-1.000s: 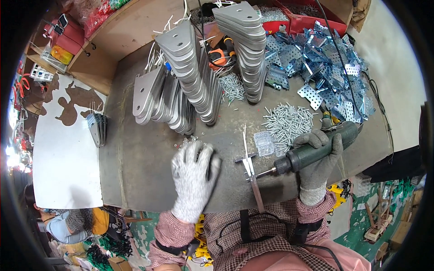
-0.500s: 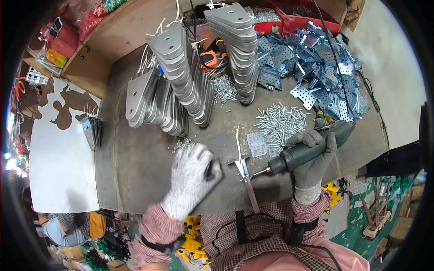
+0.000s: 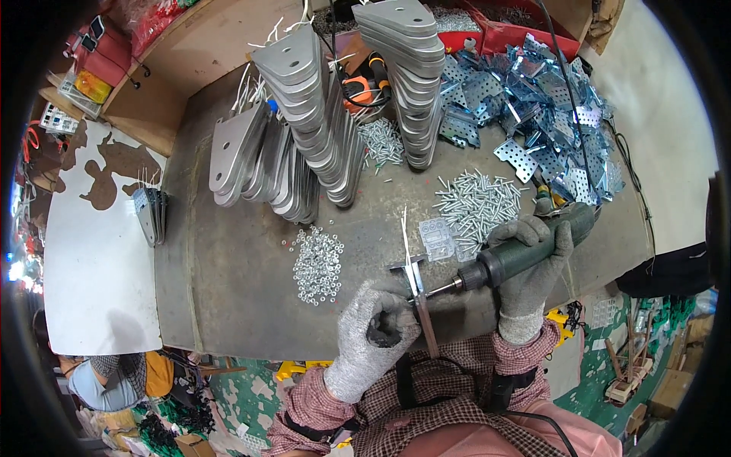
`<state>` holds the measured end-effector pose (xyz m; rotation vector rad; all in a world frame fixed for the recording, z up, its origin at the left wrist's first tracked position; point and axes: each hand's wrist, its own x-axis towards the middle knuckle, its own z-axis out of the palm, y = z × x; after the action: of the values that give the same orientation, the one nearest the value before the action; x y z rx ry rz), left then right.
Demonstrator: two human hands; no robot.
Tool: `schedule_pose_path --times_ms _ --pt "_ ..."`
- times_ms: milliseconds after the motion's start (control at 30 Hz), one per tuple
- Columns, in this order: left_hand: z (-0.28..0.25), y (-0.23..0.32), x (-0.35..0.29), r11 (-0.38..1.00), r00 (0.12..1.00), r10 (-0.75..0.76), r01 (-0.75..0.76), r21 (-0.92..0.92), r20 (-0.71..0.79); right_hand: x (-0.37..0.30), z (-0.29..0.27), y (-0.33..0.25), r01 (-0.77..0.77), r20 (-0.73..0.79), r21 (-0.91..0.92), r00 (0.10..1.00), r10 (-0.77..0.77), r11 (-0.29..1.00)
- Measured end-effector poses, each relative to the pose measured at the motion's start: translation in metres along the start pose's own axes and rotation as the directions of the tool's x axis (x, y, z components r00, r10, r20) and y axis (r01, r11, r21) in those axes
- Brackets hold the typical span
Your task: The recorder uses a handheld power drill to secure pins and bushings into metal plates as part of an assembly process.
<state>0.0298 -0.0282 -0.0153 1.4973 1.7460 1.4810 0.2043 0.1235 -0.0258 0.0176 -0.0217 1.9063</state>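
My right hand [image 3: 525, 293], in a grey glove, is wrapped round a dark green electric screwdriver [image 3: 518, 255]. Its bit points left at a narrow metal piece [image 3: 424, 314] standing edge-on at the table's front edge, with white wires [image 3: 406, 232] rising from its far end. On the other side of that piece is my left hand [image 3: 373, 335], also gloved. Its fingertips are pinched together against the piece, opposite the bit; whatever they hold is hidden. Beyond this hand lies a pile of small nuts [image 3: 317, 265]. A heap of screws [image 3: 478, 207] lies beyond the screwdriver, beside a clear plastic piece [image 3: 436, 239].
Tall stacks of grey metal plates [image 3: 301, 99] stand at the back, with an orange-and-black tool [image 3: 358, 91] between them. Blue-silver perforated brackets [image 3: 525, 99] pile up at the back right, before red bins [image 3: 525, 23]. A black cable [image 3: 567, 84] hangs there. Another person [image 3: 114, 385] is at lower left.
My left hand has moved right and nearer, from over the nuts to the metal piece, uncovering the nut pile. My right hand and the screwdriver have hardly moved.
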Motion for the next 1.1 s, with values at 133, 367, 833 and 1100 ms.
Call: schedule_pose_path --times_ms 133,367,833,1100 --pt "0.005 0.001 0.000 0.997 0.999 0.046 -0.044 0.059 -0.024 0.002 -0.002 -0.001 0.008 -0.017 -0.002 1.000 -0.008 1.000" --pt "0.012 0.001 0.000 0.964 0.988 0.153 -0.146 0.222 -0.017 0.001 0.006 0.002 0.006 -0.077 0.029 0.997 -0.004 1.000" --pt "-0.019 0.041 0.017 0.791 0.937 0.065 -0.259 0.554 0.344 -0.002 0.007 0.006 -0.006 -0.114 -0.150 0.993 -0.011 0.989" --pt "-0.016 0.030 0.013 0.986 0.969 -0.164 0.157 0.052 0.187 0.002 0.005 0.006 -0.059 -0.097 -0.061 0.994 0.052 0.996"
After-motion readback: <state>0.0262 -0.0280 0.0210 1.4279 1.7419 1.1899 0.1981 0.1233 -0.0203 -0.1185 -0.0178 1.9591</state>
